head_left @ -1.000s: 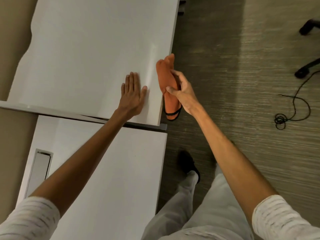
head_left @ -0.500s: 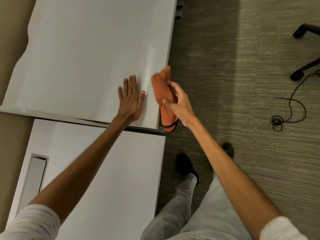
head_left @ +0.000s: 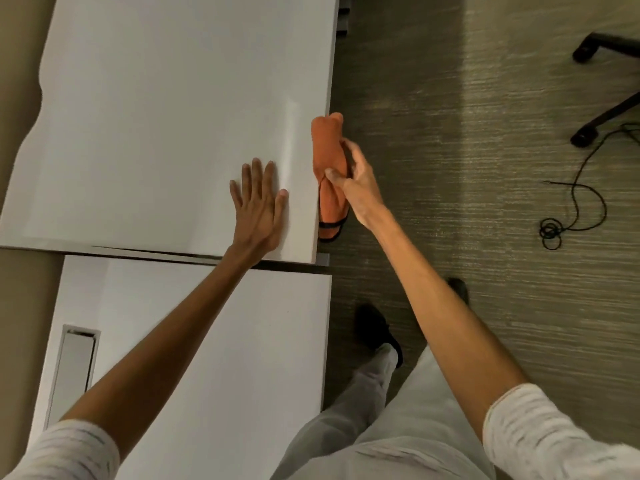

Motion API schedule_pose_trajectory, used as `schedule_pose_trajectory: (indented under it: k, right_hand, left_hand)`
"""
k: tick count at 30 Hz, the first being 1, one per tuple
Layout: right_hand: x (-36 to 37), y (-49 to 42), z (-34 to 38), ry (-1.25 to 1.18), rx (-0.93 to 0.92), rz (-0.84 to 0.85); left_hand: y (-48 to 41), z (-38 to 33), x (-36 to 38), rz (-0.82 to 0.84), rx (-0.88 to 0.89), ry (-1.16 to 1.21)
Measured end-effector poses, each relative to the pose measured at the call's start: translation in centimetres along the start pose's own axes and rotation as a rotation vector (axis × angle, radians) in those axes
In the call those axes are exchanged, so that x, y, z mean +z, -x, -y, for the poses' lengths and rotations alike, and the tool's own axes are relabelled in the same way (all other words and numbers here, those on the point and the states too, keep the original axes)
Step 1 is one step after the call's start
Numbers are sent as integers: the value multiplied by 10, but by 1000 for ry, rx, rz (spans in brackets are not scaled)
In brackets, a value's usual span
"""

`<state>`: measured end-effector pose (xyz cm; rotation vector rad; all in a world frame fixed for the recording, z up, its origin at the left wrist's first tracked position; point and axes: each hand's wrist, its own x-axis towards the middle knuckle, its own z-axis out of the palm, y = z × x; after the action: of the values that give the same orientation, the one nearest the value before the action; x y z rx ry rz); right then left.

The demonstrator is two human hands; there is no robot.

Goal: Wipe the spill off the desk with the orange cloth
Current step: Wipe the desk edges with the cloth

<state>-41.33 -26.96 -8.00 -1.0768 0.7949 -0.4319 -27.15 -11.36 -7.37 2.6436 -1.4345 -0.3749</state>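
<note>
The orange cloth point(head_left: 327, 150) is bunched up with a black-trimmed end hanging down. My right hand point(head_left: 355, 180) grips it and presses it against the right edge of the white desk point(head_left: 166, 109). My left hand point(head_left: 258, 209) lies flat on the desk top, fingers spread, just left of the cloth. No spill shows on the desk surface.
A second white desk point(head_left: 214, 358) with a metal cable slot point(head_left: 72, 372) sits nearer to me. To the right is carpet with a coiled black cable point(head_left: 568, 213) and chair-base castors point(head_left: 588, 95). My legs and black shoe point(head_left: 377, 327) stand beside the desks.
My right hand slid the cloth toward me along the desk's right edge, then back away. My left hand stayed flat on the desk.
</note>
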Motion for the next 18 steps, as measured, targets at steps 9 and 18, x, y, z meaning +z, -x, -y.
schedule_pose_trajectory:
  k: [9,18]
  right_hand:
    - [10,103,-61,-17,35,74]
    - [-1,13,-29,96,-83,-43]
  left_hand:
    - [-1,-1,1,-17,2,8]
    - [-1,1,4,-20,11,-25]
